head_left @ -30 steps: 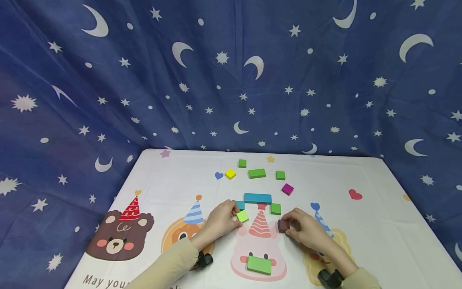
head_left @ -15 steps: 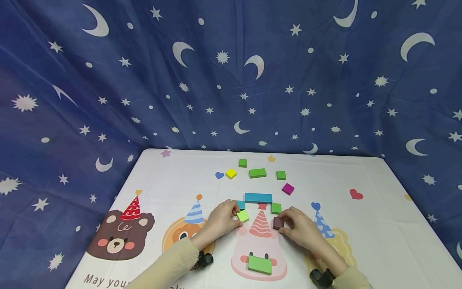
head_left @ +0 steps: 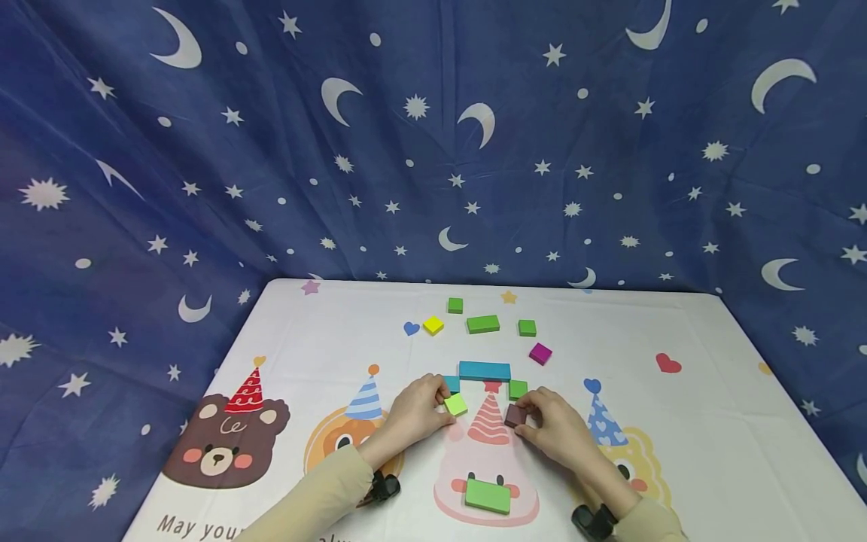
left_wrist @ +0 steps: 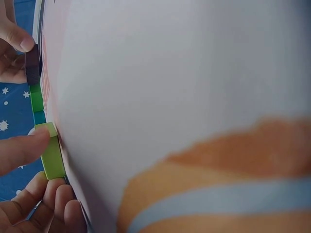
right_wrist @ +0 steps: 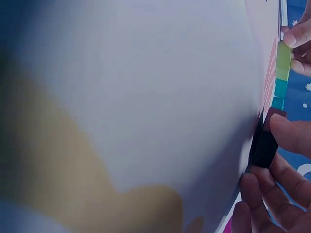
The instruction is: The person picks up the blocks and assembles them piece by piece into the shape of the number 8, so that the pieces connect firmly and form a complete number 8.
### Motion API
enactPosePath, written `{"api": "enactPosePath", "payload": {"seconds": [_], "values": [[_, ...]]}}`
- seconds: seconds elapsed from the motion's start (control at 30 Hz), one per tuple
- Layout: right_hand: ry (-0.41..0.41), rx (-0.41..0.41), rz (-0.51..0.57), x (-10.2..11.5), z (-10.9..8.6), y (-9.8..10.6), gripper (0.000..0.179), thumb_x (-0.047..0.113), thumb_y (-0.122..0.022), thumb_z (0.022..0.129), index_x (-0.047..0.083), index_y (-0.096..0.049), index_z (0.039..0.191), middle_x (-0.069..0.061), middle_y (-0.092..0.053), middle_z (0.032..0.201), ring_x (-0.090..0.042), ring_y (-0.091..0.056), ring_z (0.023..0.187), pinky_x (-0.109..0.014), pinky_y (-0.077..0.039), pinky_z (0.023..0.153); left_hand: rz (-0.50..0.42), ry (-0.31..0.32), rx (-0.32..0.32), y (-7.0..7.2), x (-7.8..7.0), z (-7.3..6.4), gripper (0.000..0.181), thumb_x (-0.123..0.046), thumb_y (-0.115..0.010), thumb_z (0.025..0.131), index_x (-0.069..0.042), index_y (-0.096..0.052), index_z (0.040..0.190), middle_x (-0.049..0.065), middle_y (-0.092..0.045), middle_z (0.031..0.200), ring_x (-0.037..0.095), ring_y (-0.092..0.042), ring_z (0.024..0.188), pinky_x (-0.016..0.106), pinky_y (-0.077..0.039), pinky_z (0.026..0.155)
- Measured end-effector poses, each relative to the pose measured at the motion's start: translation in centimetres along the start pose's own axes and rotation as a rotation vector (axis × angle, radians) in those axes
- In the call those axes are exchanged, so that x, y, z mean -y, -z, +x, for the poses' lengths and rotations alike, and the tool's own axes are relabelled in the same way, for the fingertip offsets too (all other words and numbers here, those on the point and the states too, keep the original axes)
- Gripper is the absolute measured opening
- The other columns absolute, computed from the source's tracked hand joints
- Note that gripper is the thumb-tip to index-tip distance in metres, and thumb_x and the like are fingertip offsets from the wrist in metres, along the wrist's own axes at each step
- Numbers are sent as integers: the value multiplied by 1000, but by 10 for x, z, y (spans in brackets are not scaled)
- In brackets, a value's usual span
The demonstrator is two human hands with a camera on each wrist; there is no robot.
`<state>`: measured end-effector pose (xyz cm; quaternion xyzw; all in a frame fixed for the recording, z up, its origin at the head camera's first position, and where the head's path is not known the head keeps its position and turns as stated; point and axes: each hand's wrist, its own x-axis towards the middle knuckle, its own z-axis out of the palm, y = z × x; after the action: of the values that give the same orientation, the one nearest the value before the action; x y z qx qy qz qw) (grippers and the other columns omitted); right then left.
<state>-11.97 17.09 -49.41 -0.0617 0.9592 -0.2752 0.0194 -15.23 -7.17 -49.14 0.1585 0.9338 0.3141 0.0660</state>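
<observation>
My left hand [head_left: 412, 415] pinches a lime green block [head_left: 456, 405] between thumb and fingers; the left wrist view has this lime block [left_wrist: 52, 158] close up. Just behind it a small blue block [head_left: 452, 384] is partly covered by my fingers. Over on the right, my right hand [head_left: 558, 430] pinches a dark brown block [head_left: 515, 415], its thumb on one end in the right wrist view. A small green block [head_left: 518, 390] lies right behind the brown one. Between and beyond both hands stretches a long blue block [head_left: 485, 371].
Toward the front lies a long green block [head_left: 488, 497]. Farther back are a magenta block [head_left: 540, 354], a yellow block [head_left: 433, 325], another long green block [head_left: 483, 324] and two small green ones. A starry blue curtain [head_left: 406, 150] borders the white printed tablecloth [head_left: 731, 421].
The right hand has moved left and slightly away from the body with the brown block, bringing it close to the small green block. My left hand has stayed in place on the lime block.
</observation>
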Motion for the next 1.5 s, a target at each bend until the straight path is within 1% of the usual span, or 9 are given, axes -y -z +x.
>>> {"api": "enactPosePath", "payload": {"seconds": [0.37,0.9,1.13,1.5], "values": [[-31,-9,-21,4,2,-2,34,19,-84,70,11,-69,99,2,-56,80,-12,-45,73,-25,-35,63,-5,-11,-5,0,0,-1,31,-18,-84,71,-10,-61,89,0,-56,80,9,-46,70,21,-37,62],[-6,-29,-71,6,2,-3,35,22,-86,68,11,-69,96,3,-54,78,-12,-45,72,-25,-35,62,3,-10,-5,0,1,-1,31,-19,-85,70,-10,-61,88,0,-56,79,8,-45,70,20,-37,61],[-6,-33,-86,7,2,-3,35,25,-86,68,11,-68,95,2,-54,76,-12,-44,71,-25,-34,61,1,-17,-8,0,1,-1,31,-18,-84,71,-9,-60,88,1,-56,80,9,-45,70,21,-37,61],[-3,-39,-106,7,2,-3,36,29,-86,68,11,-67,92,2,-53,74,-12,-43,68,-25,-32,60,-3,-13,-4,0,1,-1,30,-18,-84,71,-9,-61,89,1,-57,81,8,-45,70,20,-37,62]]}}
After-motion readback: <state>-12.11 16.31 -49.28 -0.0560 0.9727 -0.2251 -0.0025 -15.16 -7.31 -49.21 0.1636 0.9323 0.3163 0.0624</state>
